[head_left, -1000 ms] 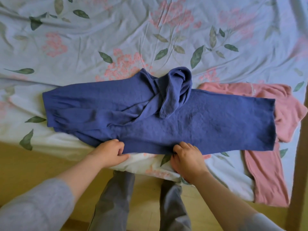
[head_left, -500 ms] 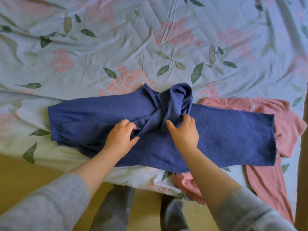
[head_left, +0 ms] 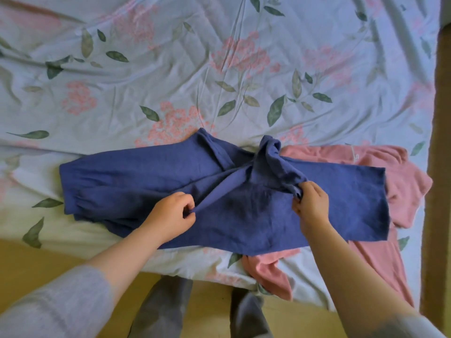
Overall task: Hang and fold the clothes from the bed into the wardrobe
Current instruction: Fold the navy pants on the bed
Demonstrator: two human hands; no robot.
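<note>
Blue garment (head_left: 136, 181) lies flat across the near edge of the floral bed sheet (head_left: 170, 76); left hand (head_left: 170, 215) pinches a taut fold of it, fingers curled; twisted bunch sits at the middle; right hand (head_left: 311, 203) grips the loose end of that bunch, fingers closed; pink garment (head_left: 400, 189) lies partly under the blue one's right end.

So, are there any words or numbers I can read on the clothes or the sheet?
None can be read.
Pink fabric garment: small white mark near its top edge, too blurred to read.
Dark blue fabric garment: no writing shows.
Floral bed sheet: no writing shows.
</note>
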